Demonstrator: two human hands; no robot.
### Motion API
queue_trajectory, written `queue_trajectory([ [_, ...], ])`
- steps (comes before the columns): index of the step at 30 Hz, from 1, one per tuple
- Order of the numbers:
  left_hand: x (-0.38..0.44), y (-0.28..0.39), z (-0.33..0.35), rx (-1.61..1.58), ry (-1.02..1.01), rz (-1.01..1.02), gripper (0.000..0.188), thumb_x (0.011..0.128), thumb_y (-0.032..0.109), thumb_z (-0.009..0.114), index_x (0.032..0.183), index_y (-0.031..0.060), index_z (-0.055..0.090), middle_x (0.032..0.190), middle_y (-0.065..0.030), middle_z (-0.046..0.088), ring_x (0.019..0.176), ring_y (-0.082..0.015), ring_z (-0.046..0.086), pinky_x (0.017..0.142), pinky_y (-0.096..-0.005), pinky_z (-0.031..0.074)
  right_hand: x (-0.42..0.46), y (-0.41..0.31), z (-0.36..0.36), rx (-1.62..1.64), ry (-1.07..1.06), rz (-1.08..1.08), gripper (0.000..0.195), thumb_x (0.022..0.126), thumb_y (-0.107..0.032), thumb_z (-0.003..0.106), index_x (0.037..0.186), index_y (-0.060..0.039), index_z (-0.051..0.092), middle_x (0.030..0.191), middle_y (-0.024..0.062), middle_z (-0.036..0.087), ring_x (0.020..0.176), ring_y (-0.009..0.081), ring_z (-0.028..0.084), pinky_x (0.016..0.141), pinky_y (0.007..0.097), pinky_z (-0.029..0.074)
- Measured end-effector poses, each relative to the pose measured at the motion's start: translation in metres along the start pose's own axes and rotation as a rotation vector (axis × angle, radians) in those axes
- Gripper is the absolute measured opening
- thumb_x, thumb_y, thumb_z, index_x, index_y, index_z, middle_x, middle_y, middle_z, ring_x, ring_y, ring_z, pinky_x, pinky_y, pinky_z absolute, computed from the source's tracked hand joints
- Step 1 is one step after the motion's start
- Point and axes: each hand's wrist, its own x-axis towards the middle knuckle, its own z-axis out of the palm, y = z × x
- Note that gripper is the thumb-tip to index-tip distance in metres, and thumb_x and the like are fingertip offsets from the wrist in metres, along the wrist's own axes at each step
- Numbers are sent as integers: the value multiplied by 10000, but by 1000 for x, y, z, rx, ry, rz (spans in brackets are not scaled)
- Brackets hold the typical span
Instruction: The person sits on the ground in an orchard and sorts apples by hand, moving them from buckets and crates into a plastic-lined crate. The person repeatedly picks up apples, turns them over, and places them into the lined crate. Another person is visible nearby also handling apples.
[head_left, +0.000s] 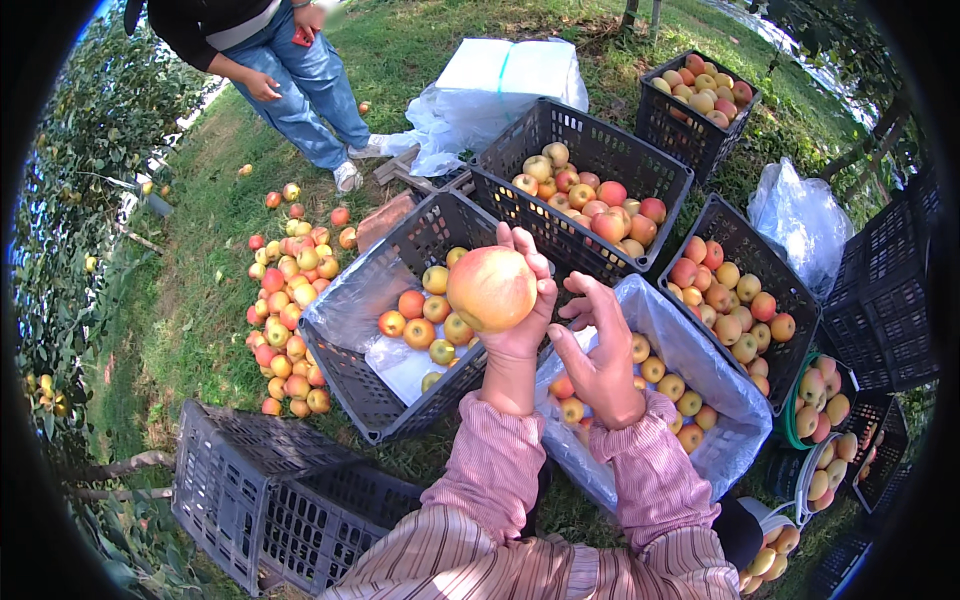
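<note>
A large yellow-red apple (492, 289) rests in my left hand (525, 319), raised above the crates with the fingers curled behind it. Close by on the right is my right hand (598, 352), empty, its thumb and fingers apart. Beneath my left hand stands a black plastic crate (337, 382) partly lined with clear film, holding several apples (420, 334). Under my right hand is another crate with a bluish plastic liner (731, 420), and apples (671, 386) lie inside it. My right forearm hides part of that crate.
A heap of apples (289, 300) lies on the grass. Crates of apples (585, 199) stand ahead and right (727, 300), with filled buckets (821, 397) at the far right. Bare crates (255, 487) sit lower left. A person (289, 75) stands near white wrapped packaging (510, 71).
</note>
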Motion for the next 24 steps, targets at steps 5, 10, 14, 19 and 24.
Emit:
queue_trajectory([
  [5,-2,16,-1,42,-147,105,470,963,334,469,1409,196,418,1375,-89,464,1120,-312,536,837,-491,497,-3,-26,21,-3,-102,-84,745,679,-100,795,1326,-13,435,1292,188,483,1119,306,543,859,351,487],
  [10,-1,16,4,264,-199,245,488,949,359,494,1406,204,423,1373,-87,459,1131,-322,519,818,-484,530,4,-37,42,16,-104,-96,905,632,-175,845,1370,-2,351,1334,208,443,1234,362,457,1028,428,393],
  [14,5,12,15,538,-266,283,734,843,531,607,1444,205,339,1359,-123,452,1170,-363,485,875,-506,536,8,-34,48,-1,-44,-80,967,602,-254,864,1372,-1,337,1336,243,416,1269,385,409,1054,447,354],
  [19,-1,7,25,795,263,360,908,775,624,647,1475,192,262,1429,-127,392,1286,-334,432,1001,-482,464,40,-27,45,-64,25,-276,926,626,-215,846,1370,3,339,1320,233,445,1228,398,448,1032,462,376],
  [24,-1,8,26,1039,222,480,959,756,660,641,1472,149,261,1418,-100,416,1272,-264,448,1068,-445,381,63,3,40,-210,-144,-461,897,658,-153,821,1389,23,333,1370,245,424,1261,412,433,1051,473,360],
])
